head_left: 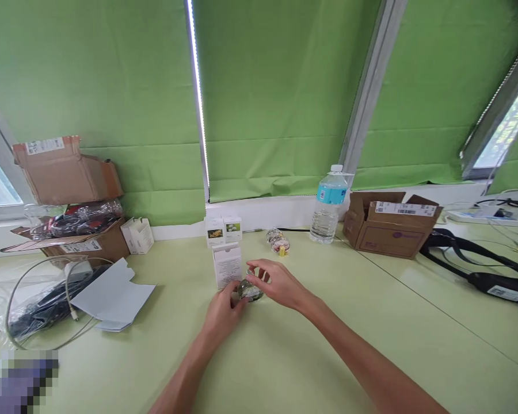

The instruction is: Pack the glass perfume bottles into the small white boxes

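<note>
Both my hands meet at the middle of the pale green table [285, 356] around a small clear glass bottle [250, 291]. My left hand [224, 310] grips it from the left with curled fingers. From the right, my right hand [276, 283] pinches its top with fingertips. Just behind the bottle stands an open small white box [227, 265]. Two more small white boxes with pictures [223, 230] stand farther back by the wall. A small clear bottle with red and yellow inside [278, 242] lies to the right of them.
A water bottle with a blue label [329, 205] and an open cardboard box [391, 224] stand at the back right. Black straps [479, 264] lie far right. At the left are cardboard boxes [69, 190], a white carton [138, 234], flat white card [112, 294] and bagged cables [38, 305].
</note>
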